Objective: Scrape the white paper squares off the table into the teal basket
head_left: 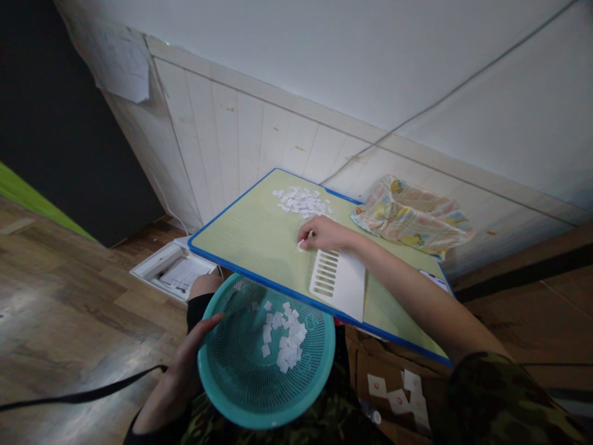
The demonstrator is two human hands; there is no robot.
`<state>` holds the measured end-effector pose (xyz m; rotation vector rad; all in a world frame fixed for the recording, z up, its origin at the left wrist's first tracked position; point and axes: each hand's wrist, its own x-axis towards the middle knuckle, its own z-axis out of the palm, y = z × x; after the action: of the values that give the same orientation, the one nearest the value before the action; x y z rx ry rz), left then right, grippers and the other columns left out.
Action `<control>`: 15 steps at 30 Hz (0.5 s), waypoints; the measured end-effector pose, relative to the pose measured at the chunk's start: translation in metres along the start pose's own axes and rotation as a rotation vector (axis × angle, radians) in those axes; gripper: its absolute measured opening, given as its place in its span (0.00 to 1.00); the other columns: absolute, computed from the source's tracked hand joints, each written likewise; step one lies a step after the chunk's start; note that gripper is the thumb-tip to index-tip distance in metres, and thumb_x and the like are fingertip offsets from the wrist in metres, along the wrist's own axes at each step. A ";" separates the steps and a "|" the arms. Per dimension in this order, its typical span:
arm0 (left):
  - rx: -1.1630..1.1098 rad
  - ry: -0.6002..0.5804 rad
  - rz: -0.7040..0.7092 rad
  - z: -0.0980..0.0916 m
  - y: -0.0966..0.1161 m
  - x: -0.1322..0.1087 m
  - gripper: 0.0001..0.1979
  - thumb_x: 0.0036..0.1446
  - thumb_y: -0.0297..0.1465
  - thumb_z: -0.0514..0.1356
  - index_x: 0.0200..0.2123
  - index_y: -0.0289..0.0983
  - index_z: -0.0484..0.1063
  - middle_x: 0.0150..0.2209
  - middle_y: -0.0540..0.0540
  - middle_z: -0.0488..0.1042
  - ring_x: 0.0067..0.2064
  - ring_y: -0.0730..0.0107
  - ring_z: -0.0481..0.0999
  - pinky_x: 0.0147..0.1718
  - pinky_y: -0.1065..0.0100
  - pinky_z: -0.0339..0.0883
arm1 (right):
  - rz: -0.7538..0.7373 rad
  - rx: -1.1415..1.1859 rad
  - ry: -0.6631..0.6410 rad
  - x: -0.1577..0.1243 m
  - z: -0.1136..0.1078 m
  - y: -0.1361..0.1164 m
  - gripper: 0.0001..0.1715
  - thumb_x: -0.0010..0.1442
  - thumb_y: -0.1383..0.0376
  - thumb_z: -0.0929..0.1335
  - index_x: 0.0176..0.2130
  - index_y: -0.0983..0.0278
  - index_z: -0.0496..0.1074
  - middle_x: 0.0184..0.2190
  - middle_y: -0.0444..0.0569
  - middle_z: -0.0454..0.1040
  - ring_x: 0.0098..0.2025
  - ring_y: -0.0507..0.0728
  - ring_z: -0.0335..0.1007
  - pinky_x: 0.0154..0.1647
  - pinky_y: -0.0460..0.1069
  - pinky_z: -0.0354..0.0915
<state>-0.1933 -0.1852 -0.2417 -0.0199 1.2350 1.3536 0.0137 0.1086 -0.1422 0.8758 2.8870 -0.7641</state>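
Observation:
My left hand (194, 343) grips the rim of a teal plastic basket (231, 377) at its left side, thumb over the edge. Inside the basket lie many small white paper squares (290, 340). Over the table, my right hand (322, 233) pinches a small white paper piece (301, 245) between thumb and fingers. A heap of similar white pieces (303, 202) lies just beyond that hand. Close below it, a white slotted panel (343, 281) rests flat, its row of slots on the left and its lower corner near the table's front edge.
The yellow-green table (245, 228) has a blue edge and stands against the panelled wall. A patterned cloth (410, 213) is bunched at its back right. An open white box (173, 272) sits on the floor at left. White cards (398, 402) lie on cardboard at lower right.

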 end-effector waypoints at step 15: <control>0.033 0.033 -0.046 0.007 0.004 -0.001 0.06 0.43 0.32 0.73 0.24 0.38 0.80 0.16 0.50 0.76 0.17 0.61 0.73 0.18 0.64 0.69 | -0.047 -0.072 -0.030 -0.007 0.002 -0.006 0.18 0.65 0.58 0.68 0.26 0.65 0.73 0.22 0.42 0.71 0.27 0.50 0.61 0.33 0.47 0.53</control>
<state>-0.1914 -0.1798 -0.2359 -0.0474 1.2775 1.2981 0.0160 0.0995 -0.1400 0.7845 2.8981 -0.6665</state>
